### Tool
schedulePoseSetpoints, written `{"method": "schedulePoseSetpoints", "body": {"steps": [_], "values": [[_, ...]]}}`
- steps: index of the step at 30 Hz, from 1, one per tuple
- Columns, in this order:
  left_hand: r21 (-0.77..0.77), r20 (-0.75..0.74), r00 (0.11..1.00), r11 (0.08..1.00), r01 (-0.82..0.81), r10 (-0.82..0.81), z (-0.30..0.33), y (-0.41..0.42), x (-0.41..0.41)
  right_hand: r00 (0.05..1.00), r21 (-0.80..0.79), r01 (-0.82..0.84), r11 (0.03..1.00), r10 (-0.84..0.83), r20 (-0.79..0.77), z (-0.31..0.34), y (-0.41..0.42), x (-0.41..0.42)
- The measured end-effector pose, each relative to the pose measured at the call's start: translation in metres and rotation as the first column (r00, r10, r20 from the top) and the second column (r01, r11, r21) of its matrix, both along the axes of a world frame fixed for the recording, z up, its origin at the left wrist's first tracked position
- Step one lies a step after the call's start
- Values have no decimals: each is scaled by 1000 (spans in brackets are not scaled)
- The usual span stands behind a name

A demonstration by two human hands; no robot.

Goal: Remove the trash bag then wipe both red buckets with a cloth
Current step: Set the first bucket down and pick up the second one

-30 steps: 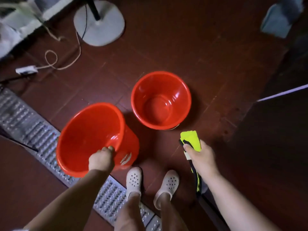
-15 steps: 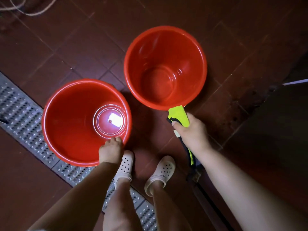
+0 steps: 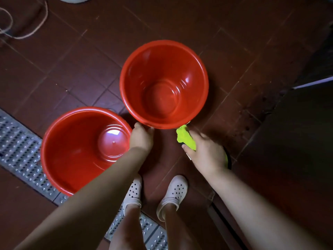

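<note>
L hand (image 3: 141, 138) grips far bucket (image 3: 164, 83) rim (R hand (image 3: 207, 154) holds cloth (image 3: 185, 137)).

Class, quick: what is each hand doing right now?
Left hand: fingers on the near rim of the far bucket; grip unclear.
Right hand: holding the yellow-green cloth.

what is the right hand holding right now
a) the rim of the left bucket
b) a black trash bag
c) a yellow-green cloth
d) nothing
c: the right hand grips a yellow-green cloth whose end pokes out toward the near rim of the farther red bucket, while the left hand is at that same rim.
</note>
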State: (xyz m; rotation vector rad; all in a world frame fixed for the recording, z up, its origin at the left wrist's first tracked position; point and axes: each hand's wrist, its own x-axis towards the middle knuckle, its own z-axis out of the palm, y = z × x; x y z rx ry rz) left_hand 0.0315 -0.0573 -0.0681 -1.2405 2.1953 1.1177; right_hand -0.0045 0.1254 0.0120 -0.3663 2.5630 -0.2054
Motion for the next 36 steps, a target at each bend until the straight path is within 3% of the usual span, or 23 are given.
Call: {"method": "schedulePoseSetpoints", "body": {"steps": [2, 5, 8, 11, 18, 25, 30, 36], "values": [[157, 143, 951, 943, -295, 274, -19, 7, -22, 998, 50, -49, 998, 51, -36, -9, 4, -3], [337, 182, 780, 707, -621, 599, -40, 17, -40, 996, 69, -77, 995, 80, -38, -25, 11, -8], [369, 136, 646, 567, -737, 751, -54, 24, -46, 998, 71, -53, 996, 56, -40, -34, 21, -9], [376, 97, 601, 530, -761, 794, -48, 30, -54, 998, 44, 2, 999, 0, -55, -32, 28, -9], [263, 8, 736, 709, -655, 677, 18, 27, -56, 992, 22, 44, 999, -41, -119, 40, 40, -13], [207, -206, 905, 921, -331, 371, 176, 27, -40, 956, -2, 75, 997, -72, -284, 189, 42, -7], [136, -385, 912, 986, -98, 144, 314, 24, -39, 909, 49, 76, 996, -49, -415, 312, 42, 25], [82, -587, 806, 986, 148, -72, 450, 38, -31, 812, 40, 199, 979, -142, -566, 423, 57, 83]]}}
